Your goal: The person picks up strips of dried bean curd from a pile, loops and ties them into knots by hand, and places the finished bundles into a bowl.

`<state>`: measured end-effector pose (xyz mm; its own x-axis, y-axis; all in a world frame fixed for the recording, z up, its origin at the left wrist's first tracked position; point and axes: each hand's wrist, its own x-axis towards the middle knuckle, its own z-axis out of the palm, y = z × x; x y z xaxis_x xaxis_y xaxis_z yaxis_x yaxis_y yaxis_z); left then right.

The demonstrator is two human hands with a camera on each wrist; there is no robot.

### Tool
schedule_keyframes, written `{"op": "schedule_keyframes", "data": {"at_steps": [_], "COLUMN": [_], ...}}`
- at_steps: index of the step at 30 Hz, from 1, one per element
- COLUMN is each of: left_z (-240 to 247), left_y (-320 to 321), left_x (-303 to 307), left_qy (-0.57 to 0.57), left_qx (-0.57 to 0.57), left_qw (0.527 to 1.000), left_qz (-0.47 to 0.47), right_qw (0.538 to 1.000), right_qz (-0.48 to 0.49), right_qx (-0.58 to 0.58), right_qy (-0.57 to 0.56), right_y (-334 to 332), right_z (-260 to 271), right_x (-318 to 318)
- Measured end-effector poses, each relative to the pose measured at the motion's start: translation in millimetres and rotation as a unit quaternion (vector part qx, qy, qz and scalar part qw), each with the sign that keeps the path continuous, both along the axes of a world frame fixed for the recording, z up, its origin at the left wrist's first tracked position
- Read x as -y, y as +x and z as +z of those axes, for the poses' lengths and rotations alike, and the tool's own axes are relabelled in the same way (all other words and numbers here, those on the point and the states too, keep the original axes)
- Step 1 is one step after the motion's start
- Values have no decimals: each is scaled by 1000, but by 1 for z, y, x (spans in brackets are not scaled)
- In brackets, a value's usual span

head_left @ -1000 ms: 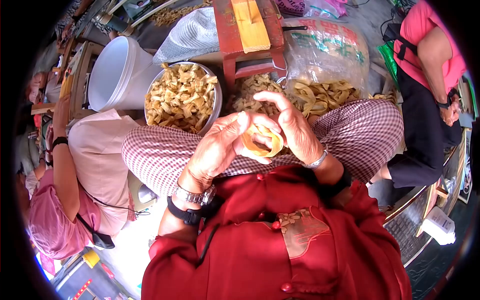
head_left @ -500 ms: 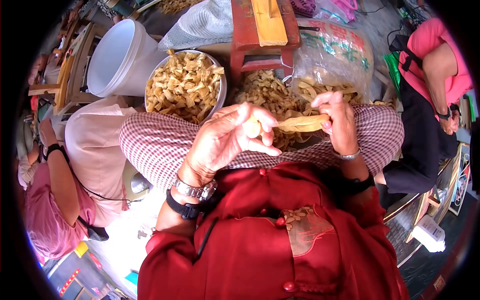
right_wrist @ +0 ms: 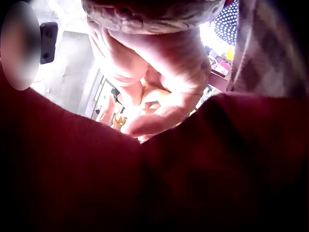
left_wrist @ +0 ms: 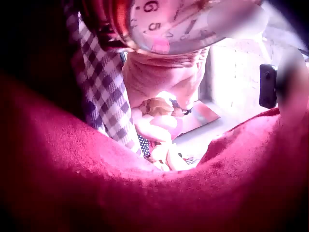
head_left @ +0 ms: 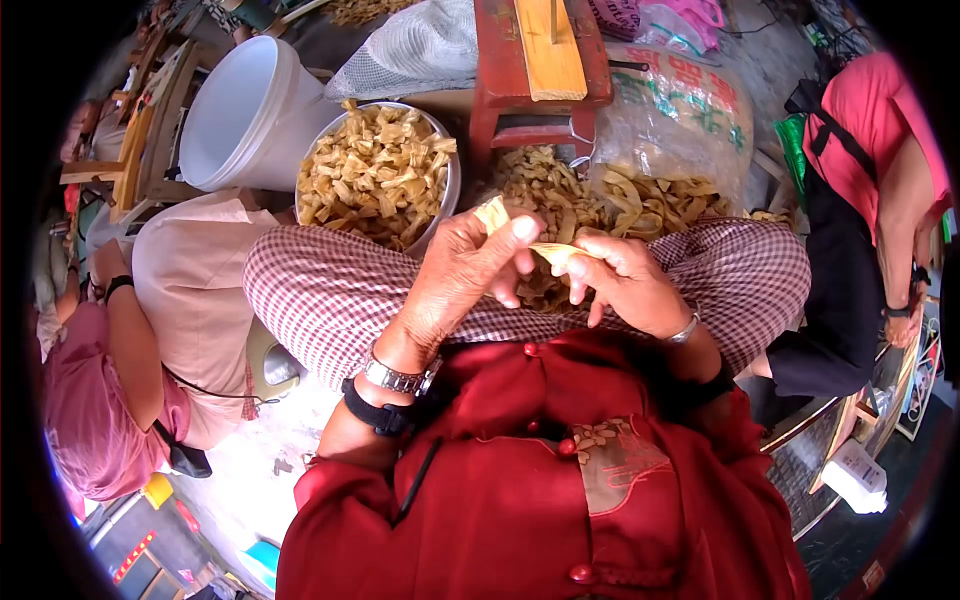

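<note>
A pale yellow, flat flexible strip (head_left: pixel 552 250) is stretched between both hands over the lap. My left hand (head_left: pixel 462 268) pinches it between thumb and fingers, with one end (head_left: pixel 491 214) sticking up above the thumb. From the other side my right hand (head_left: pixel 632 287) grips the strip close to its fingertips. The wrist views show the left hand (left_wrist: pixel 164 79) beyond a watch and the right hand (right_wrist: pixel 169 72) beyond a bracelet, both partly covered by red cloth. Folded, knotted yellow pieces (head_left: pixel 375 170) fill a round metal basin (head_left: pixel 449 200) beyond the left knee.
Loose strips (head_left: pixel 665 203) spill from a clear plastic sack (head_left: pixel 690 110) beside a heap of similar pieces (head_left: pixel 545 190). A red wooden stool (head_left: pixel 490 80) stands behind them. A white bucket (head_left: pixel 235 120) leans at the left. People sit close on both sides.
The strip went from a loop between the hands to being drawn out rightward by the right hand. Now the right hand is back near the left, with the strip short and taut between them.
</note>
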<state>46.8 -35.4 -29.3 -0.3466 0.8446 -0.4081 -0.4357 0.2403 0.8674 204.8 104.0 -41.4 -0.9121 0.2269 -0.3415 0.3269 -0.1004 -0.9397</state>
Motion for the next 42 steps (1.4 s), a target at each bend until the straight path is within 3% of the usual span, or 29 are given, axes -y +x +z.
{"op": "schedule_keyframes", "data": {"at_steps": [8, 11, 12, 15, 19, 23, 28, 35, 37, 38, 41, 42], "left_z": [-2, 2, 5, 7, 18, 49, 74, 65, 40, 22, 38, 44], "left_y": [-2, -3, -5, -20, -32, -57, -87, -106, -115, -122, -115, -113], "left_x": [-2, -4, -3, 2, -15, -56, -107, -148, -156, -156, -128, -115], "left_qy": [-20, -4, 17, 87, 126, 147, 167, 144, 103, 31, 22, 2], "left_qx": [4, 22, 46, 126, 96, -21, -88, -191, -225, -389, -278, -284], "left_qw": [1000, 1000, 998, 983, 981, 984, 976, 962, 963, 909, 954, 957], "left_qz": [1, 19, 42, 96, 115, 96, 110, 129, 110, 148, 112, 61], "right_qw": [1000, 996, 989, 989, 978, 922, 796, 685, 684, 679, 775, 804], "right_qz": [-18, 45, 22, 5, -15, -36, -80, -107, -76, -62, -113, -127], "right_qx": [8, 69, -81, -63, -96, -112, -171, -156, -97, -71, -80, -88], "right_qy": [0, -21, 118, 131, 184, 369, 575, 703, 719, 728, 617, 575], "right_y": [-6, -13, -18, -11, -21, -52, -88, -113, -113, -112, -86, -78], "right_z": [1, 20, 12, 27, 34, 66, 82, 73, 42, 31, 23, 29], "right_x": [6, 2, 6, -1, -21, -62, -109, -141, -143, -146, -128, -117]}}
